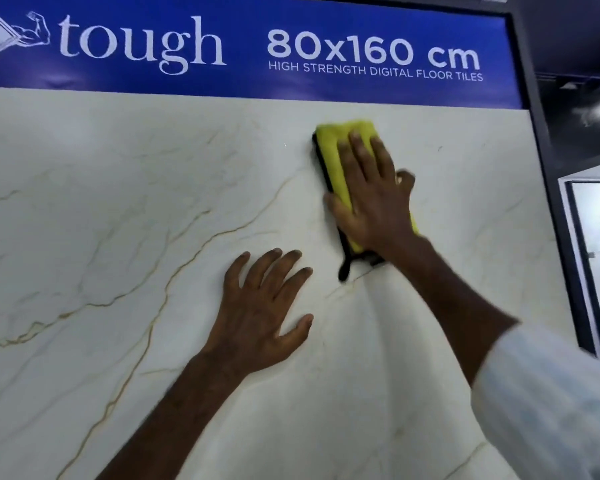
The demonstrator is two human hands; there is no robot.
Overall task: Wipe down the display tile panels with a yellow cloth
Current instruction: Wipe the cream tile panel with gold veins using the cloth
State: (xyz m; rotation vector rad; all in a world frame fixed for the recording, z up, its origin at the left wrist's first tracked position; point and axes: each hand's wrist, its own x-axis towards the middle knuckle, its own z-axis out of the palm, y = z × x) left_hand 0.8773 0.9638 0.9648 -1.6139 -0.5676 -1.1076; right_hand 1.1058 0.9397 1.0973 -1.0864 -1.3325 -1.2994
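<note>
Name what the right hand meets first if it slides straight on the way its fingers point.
Likely the blue banner: the right hand presses the yellow cloth on the tile panel, fingers pointing up, only bare tile between.

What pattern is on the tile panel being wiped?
White marble look with thin golden-brown veins on the tile panel, clearest in the head view.

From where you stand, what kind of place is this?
Probably a tile showroom: a large marble-look tile panel stands upright under a blue sign reading "80x160 cm, high strength digital floor tiles".
</note>
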